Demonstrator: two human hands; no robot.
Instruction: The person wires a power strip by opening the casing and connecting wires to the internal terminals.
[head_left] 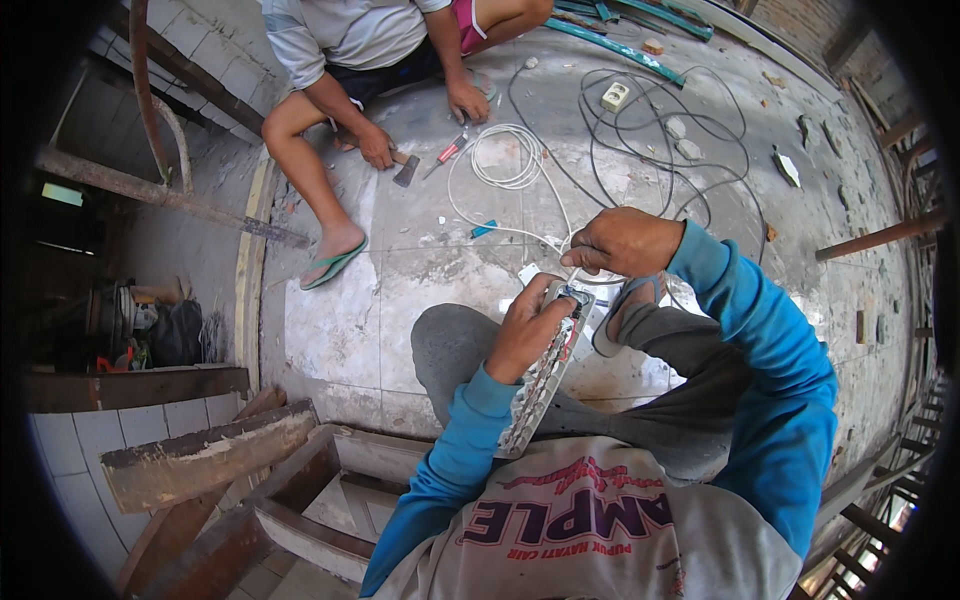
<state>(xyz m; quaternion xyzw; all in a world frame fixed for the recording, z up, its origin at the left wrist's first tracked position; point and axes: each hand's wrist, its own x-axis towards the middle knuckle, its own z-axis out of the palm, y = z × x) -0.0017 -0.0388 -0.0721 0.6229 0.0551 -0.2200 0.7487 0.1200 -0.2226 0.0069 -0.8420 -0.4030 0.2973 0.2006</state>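
My left hand (pixel 527 328) grips the far end of a long power strip (pixel 533 405), with its thumb over that end. The strip's underside is uncovered, showing metal contact rails and a bit of red wire inside. Just past it, my right hand (pixel 628 243) has its fingers pinched together on a white cable (pixel 562 212) beside the strip's far end. What exactly lies between those fingertips is partly hidden. The cable runs away to a loose coil on the floor. A small blue object (pixel 483 229) lies left of the cable.
Across from me another person crouches, one hand by a hatchet (pixel 405 170), the other near a red-handled tool (pixel 452 149). Black cable (pixel 690 120) sprawls at the far right with a white socket block (pixel 615 96). Wooden frames (pixel 310 535) stand at the near left; teal pipes (pixel 620 52) lie far back.
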